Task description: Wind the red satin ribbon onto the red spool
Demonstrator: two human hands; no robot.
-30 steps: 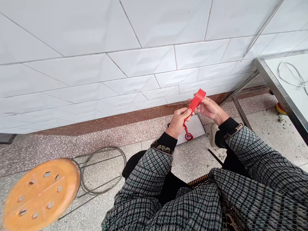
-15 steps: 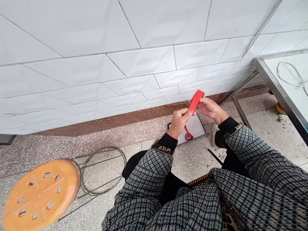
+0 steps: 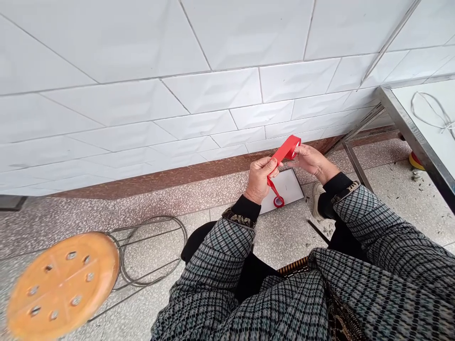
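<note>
A wide red ribbon (image 3: 285, 149) stretches between my two hands, its far end folded into a loop. My left hand (image 3: 258, 179) is closed on the ribbon, thumb pressed on top. On the other side, my right hand (image 3: 313, 162) grips the looped end with fingers and thumb. Below my left hand a narrow twisted length of ribbon runs down to a small red roll (image 3: 279, 201). The roll shows in front of a white board (image 3: 289, 185) with a dark edge; whether it touches the board I cannot tell.
An orange stool (image 3: 62, 284) with holes in its seat lies tipped on the speckled floor at left, wire legs toward me. A metal-framed table (image 3: 408, 123) stands at right with a coiled cord (image 3: 432, 111) on it. White wall tiles (image 3: 227, 92) rise ahead.
My left hand has slid back and left, away from my right hand, so a longer stretch of ribbon shows between them. My right hand has barely moved.
</note>
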